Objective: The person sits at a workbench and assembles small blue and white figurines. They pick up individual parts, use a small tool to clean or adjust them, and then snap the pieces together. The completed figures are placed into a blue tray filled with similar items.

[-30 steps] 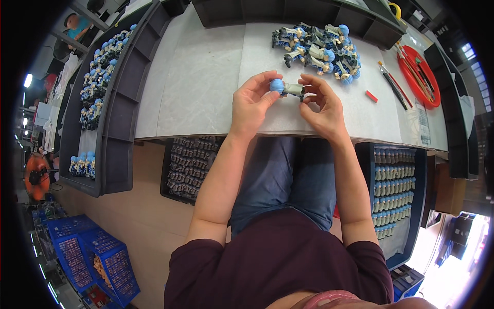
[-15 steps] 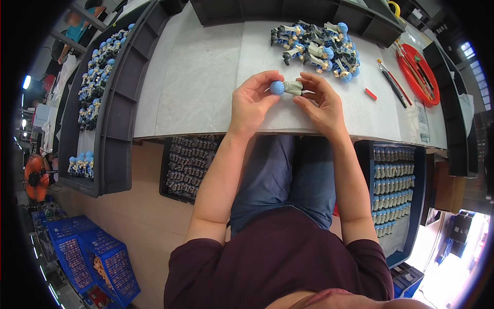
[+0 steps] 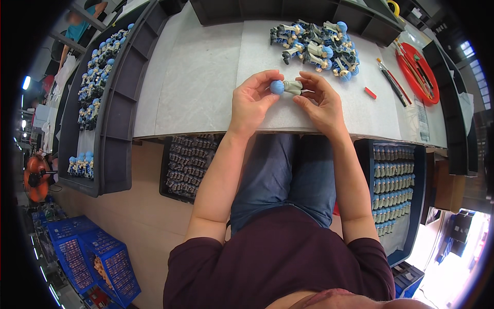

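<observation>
Between my two hands, above the near part of the table, lies a small figurine (image 3: 292, 87) on its side, with a blue head to the left and a pale grey-green coat to the right. My left hand (image 3: 254, 100) pinches it by the head with thumb and fingers. At the other end, the thumb and fingers of my right hand (image 3: 323, 101) close on the lower body. Its feet are hidden behind the right fingers. Beyond my hands rests a loose pile of similar blue-haired figurines (image 3: 318, 49).
A dark crate (image 3: 119, 103) of figurines stands at the left, another dark crate (image 3: 288, 11) along the back. Right of the pile lie a red stick (image 3: 370, 93), brushes (image 3: 393, 82) and a red tray (image 3: 434, 95). Below the table sit a figurine-filled bin (image 3: 418, 206) and blue baskets (image 3: 110, 242).
Almost nothing differs. Both hands keep hold of the figurine in nearly the same place, with only a slight shift of the fingers.
</observation>
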Demonstrator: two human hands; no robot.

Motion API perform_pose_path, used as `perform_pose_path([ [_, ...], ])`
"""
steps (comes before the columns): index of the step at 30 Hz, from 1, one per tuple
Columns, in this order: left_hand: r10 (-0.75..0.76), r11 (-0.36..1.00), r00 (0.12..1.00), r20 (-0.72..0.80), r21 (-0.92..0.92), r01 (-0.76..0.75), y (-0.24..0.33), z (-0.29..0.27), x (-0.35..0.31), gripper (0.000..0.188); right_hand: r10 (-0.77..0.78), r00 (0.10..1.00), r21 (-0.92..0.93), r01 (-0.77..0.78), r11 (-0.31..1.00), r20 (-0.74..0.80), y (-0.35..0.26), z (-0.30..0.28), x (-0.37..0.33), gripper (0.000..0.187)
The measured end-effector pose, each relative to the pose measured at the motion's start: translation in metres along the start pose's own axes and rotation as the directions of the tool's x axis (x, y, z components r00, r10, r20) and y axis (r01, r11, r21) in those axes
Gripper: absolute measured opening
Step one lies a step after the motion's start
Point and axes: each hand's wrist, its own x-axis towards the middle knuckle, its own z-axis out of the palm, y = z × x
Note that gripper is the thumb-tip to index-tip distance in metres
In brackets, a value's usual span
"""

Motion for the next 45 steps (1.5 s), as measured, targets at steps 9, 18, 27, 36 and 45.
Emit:
perform_pose_path([
  [9,-0.075,0.997,0.996,-0.052,-0.025,0.074,-0.003,0.001,0.001,0.029,0.160,0.987,0.087,-0.162,0.983,0.025,-0.005,-0.003,-0.001,0.032],
  [18,-0.108,0.994,0.990,-0.095,-0.042,0.104,-0.002,0.003,0.003,0.024,0.063,0.998,0.059,-0.062,0.996,0.001,-0.001,0.000,-0.003,0.032],
  [27,-0.070,0.996,0.997,-0.029,-0.049,0.068,-0.004,0.002,0.003,0.029,0.142,0.990,0.074,-0.143,0.987,0.021,-0.005,-0.001,-0.001,0.027],
  [36,-0.055,0.995,0.998,0.034,-0.087,0.058,0.000,0.001,-0.001,0.039,0.174,0.985,0.080,-0.175,0.981,0.017,-0.007,-0.001,-0.001,0.027],
  [45,-0.057,0.997,0.998,0.024,-0.059,0.059,-0.001,0.001,-0.001,0.039,0.174,0.985,0.074,-0.175,0.982,0.014,-0.006,0.000,-0.001,0.028],
])
